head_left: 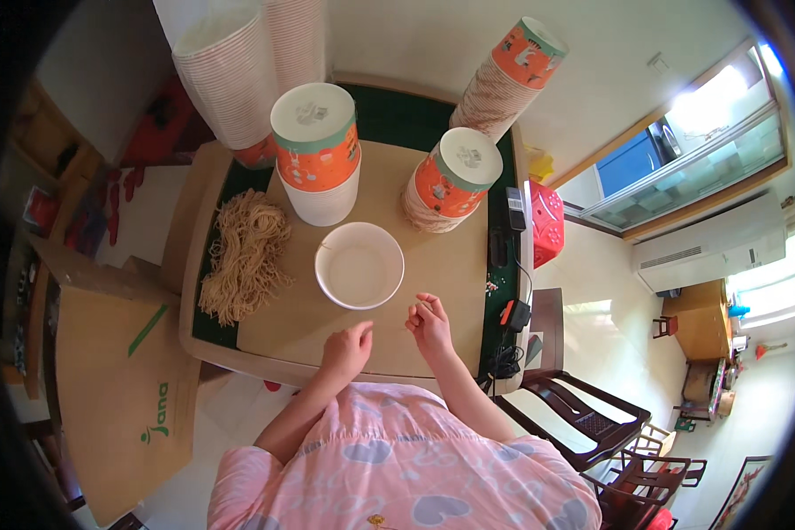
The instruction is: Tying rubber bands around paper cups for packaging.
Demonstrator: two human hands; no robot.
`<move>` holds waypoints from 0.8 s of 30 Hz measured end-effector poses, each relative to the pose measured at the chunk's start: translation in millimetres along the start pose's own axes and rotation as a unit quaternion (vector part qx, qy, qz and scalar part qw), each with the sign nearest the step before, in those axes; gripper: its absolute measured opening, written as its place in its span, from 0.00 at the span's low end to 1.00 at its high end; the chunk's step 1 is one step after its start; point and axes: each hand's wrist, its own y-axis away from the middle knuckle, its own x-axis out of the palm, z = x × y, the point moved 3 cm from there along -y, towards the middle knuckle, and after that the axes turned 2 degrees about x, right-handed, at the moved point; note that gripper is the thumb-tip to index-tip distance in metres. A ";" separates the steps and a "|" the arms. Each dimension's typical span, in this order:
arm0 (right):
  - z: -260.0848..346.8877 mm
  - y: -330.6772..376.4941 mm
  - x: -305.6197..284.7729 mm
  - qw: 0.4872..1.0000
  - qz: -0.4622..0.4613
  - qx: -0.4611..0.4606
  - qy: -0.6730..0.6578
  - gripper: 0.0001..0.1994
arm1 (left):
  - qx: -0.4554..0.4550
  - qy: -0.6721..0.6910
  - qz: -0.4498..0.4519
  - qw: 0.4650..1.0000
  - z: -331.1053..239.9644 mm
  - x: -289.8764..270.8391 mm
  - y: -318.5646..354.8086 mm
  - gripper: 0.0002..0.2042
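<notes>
The white paper bowl (359, 265) stands upright and empty on the tan tabletop (300, 318), just ahead of both hands; it looks light, thin-walled and easily crushed, so a soft hold at the rim or around the wall would suit it best. Far left lies a cardboard box (119, 389), then a loose heap of dry tan noodles (243, 256), soft and prone to shedding strands. The left hand (346, 350) hovers near the bowl, fingers curled and holding nothing. The right hand (429, 325) has fingertips pinched narrowly; whether a thin strand sits between them I cannot tell. Stacks of orange-printed paper cups (318, 150) crowd behind the bowl.
</notes>
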 end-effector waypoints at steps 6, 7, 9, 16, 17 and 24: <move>16.3 8.5 12.7 0.964 0.083 -0.058 0.245 0.11 | 0.221 -0.138 -0.170 0.950 -56.3 1.5 -59.3 0.09; 14.3 9.7 15.0 0.951 0.080 -0.095 0.282 0.10 | 0.186 -0.158 -0.130 0.961 -43.4 12.3 -65.5 0.06; 17.7 6.0 14.5 0.936 0.072 -0.134 0.317 0.09 | 0.166 -0.132 -0.103 0.972 -31.1 17.9 -72.7 0.07; 25.7 14.6 35.1 0.879 0.099 -0.207 0.418 0.05 | 0.088 0.001 -0.030 0.996 -44.5 -17.0 -70.6 0.03; 28.6 18.2 41.8 0.886 0.096 -0.227 0.394 0.05 | 0.070 0.035 -0.010 0.997 -45.3 -20.0 -70.6 0.04; 32.0 30.3 60.0 0.914 0.101 -0.184 0.347 0.03 | 0.041 0.083 0.016 0.996 -46.9 -23.7 -66.1 0.07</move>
